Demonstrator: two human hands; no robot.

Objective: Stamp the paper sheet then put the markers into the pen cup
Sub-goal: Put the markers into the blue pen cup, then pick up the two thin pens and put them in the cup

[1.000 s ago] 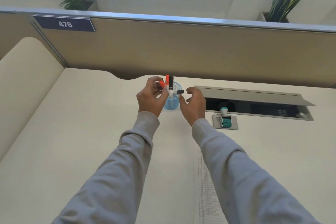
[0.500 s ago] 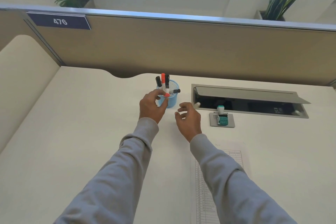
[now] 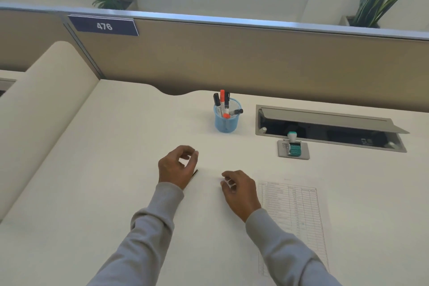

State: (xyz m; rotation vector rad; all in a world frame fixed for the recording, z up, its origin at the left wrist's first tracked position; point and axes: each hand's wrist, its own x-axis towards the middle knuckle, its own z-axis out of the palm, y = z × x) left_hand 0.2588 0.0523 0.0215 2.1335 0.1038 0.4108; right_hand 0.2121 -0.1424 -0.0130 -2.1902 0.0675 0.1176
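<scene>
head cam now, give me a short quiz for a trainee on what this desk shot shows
1. True or false: both hands are empty and clear of the pen cup.
2. Where is the stamp? A) on the paper sheet B) on its pad, beside the open cable tray C) in the left hand
3. Fill in: the markers stand in the ____.

Key
1. True. The left hand and the right hand hover over the bare desk, fingers loosely curled, holding nothing.
2. B. It rests on its pad by the cable tray, apart from the paper sheet.
3. pen cup
</scene>
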